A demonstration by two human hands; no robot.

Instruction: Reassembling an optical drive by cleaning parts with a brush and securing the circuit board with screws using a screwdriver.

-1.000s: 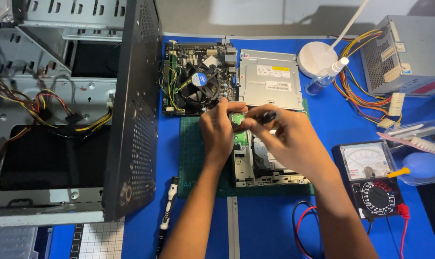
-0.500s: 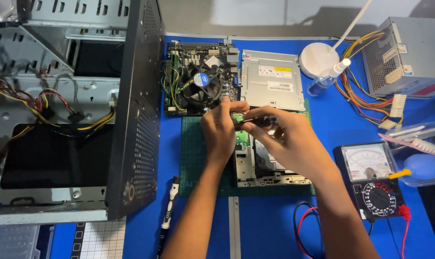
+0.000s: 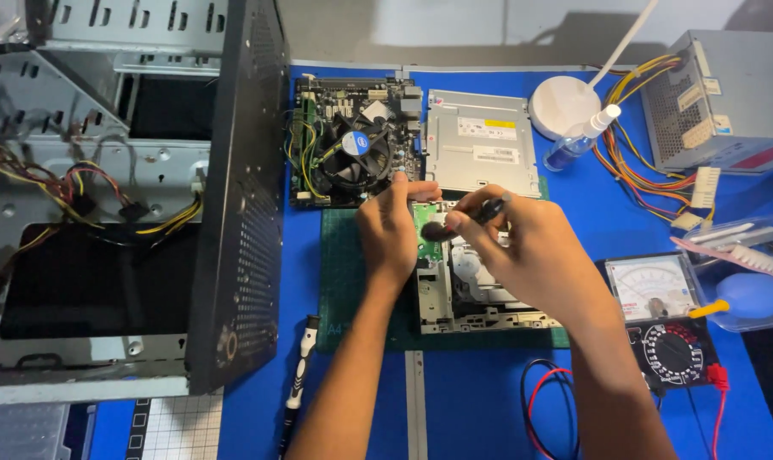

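1. Right hand: closed in a pinch around a dark-handled screwdriver, thumb and fingers bunched near its upper end; the tool slants down toward the left, over the opened optical drive.
2. Left hand: fingers curled down onto the rear left corner of the drive, pressing beside its green circuit board. Whether it pinches a small part or only steadies the chassis cannot be told.
3. The drive lies on a green cutting mat on the blue table, just in front of the motherboard and a second, closed drive.
4. Handling, as a judgement: the stamped metal frame looks stiff and light, best gripped by its side walls; the circuit board and exposed mechanism appear fragile and should be held by the edges only. The mat likely limits sliding.
5. Not visible: the screwdriver tip and any screw beneath it, covered by both hands; the board's far end; the drive's front face, seen edge-on.
6. Periphery: a second screwdriver lies left of the mat; an analogue multimeter at right; the open computer case at left is cut off by the frame edge.
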